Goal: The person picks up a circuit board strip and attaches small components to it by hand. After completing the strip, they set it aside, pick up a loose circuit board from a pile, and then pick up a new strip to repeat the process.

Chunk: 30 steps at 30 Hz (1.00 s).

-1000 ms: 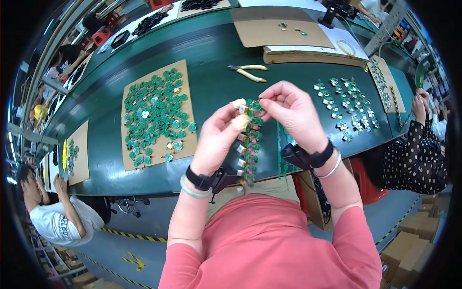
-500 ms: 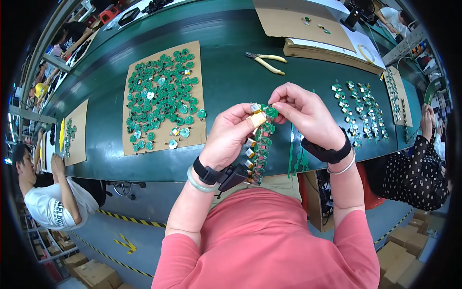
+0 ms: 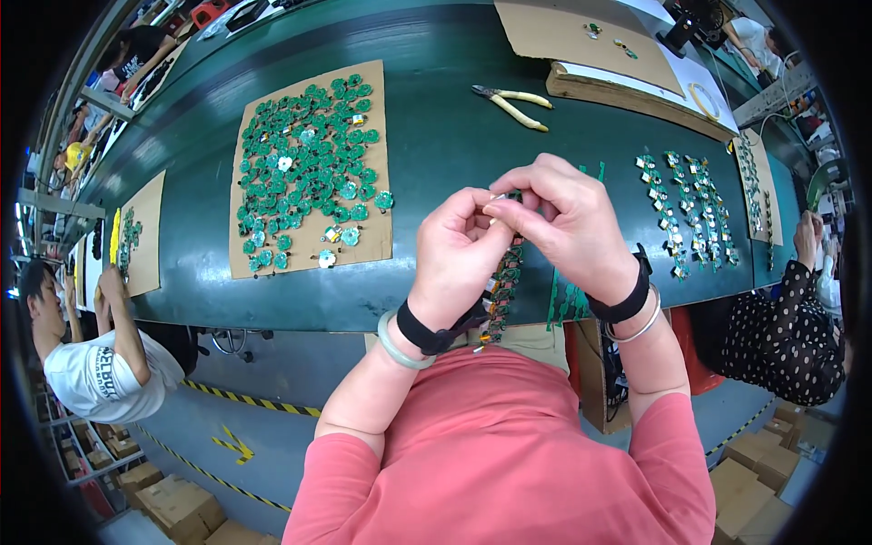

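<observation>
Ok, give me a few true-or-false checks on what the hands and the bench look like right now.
1. Both hands, left hand and right hand, pinch the top of a hanging strip of small green circuit boards. True.
2. The yellow-handled pliers are in the right hand. False: they lie on the dark green table, untouched.
3. The loose round green boards sit piled on a brown cardboard sheet. True.
4. The rows of small boards lie to the person's left. False: they lie to the right.
</observation>
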Motion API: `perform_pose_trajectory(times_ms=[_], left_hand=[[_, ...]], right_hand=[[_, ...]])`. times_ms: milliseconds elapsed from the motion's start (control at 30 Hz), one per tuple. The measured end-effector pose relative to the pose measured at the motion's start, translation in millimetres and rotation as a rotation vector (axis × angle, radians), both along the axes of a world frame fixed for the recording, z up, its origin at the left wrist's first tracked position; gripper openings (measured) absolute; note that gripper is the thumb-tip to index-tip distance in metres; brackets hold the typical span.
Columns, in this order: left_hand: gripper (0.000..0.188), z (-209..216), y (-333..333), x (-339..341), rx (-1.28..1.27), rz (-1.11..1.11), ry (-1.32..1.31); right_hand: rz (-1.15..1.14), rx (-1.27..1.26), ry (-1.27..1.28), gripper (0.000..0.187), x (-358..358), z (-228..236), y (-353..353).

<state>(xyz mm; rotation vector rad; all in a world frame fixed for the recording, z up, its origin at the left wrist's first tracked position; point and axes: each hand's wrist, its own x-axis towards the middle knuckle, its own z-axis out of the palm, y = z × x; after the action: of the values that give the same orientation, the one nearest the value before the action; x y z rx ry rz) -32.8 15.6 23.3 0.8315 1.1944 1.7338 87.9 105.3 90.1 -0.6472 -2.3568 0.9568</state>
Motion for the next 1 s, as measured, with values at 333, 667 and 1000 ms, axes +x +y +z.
perform_pose_trajectory(times_ms=[333,667,1000], left_hand=[[0.023,1.7,-4.5,-9.0,-0.051,0.031,-0.149],[0.025,1.4,-11.3,-5.2,-0.06,0.053,-0.113],[0.023,-3.4,-12.6,-12.1,-0.104,-0.038,-0.081]], right_hand=[[-0.131,-0.126,0.104,0.012,7.9,-10.4,-14.3],[-0.088,-0.111,0.001,0.015,16.7,-17.5,-10.3],[-0.175,-0.266,0.197,0.008,5.4,-31.0,-17.3]])
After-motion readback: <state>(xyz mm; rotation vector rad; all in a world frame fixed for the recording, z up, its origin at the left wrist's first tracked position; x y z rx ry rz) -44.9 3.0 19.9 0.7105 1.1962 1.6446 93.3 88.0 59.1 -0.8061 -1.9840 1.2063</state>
